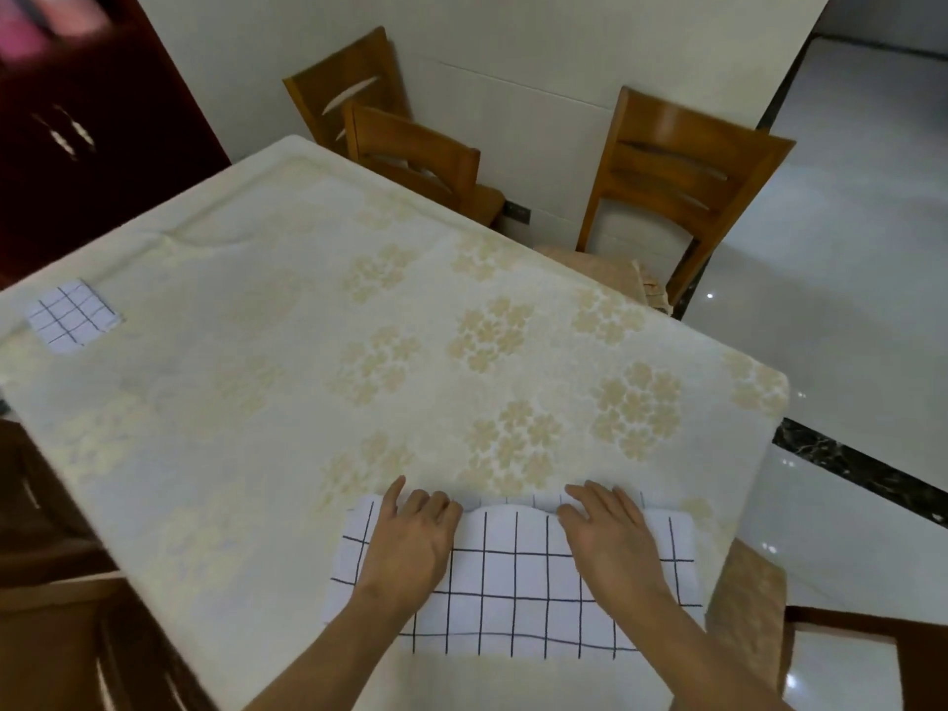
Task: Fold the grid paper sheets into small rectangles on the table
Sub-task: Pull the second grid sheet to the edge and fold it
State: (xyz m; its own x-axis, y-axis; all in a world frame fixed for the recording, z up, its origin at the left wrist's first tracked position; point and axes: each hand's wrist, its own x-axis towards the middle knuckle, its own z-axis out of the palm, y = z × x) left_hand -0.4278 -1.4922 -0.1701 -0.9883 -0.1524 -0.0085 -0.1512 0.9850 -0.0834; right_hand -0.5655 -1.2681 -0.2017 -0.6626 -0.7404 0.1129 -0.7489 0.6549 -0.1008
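A white sheet with a black grid (518,582) lies at the near edge of the table (287,351), folded over along its far side. My left hand (410,541) rests on its left part, fingers curled at the far fold and thumb out on the cloth. My right hand (610,531) lies flat on the right part, fingers spread and pressing near the fold. Between my hands the fold bulges up a little. A small folded grid rectangle (72,316) sits at the table's far left edge.
A cream tablecloth with pale flower prints covers the table. Three wooden chairs (672,187) stand along the far side by a white wall. A dark cabinet (77,120) is at the back left. Glossy floor tiles lie to the right.
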